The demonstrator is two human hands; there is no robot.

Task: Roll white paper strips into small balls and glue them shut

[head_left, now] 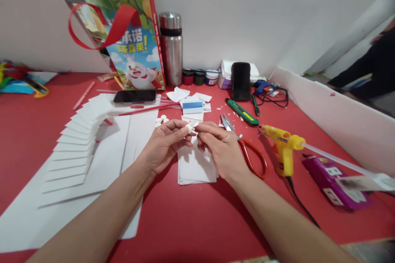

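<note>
My left hand (165, 144) and my right hand (220, 148) meet above the red table (191, 218), both pinching a small white piece (190, 127) between their fingertips. Under them lies a stack of white sheets (196, 168). A few small white bits (162, 120) lie just beyond my left fingers. A fan of stepped white foam strips (78, 139) rests on a large white board (33, 218) to the left.
Red-handled scissors (249, 152), a yellow glue gun (282, 144), a green utility knife (242, 111) and a purple box (336, 181) lie right. At the back stand a printed bag (132, 41), a steel flask (171, 49), paint jars (200, 77) and two phones (135, 96). A person stands far right.
</note>
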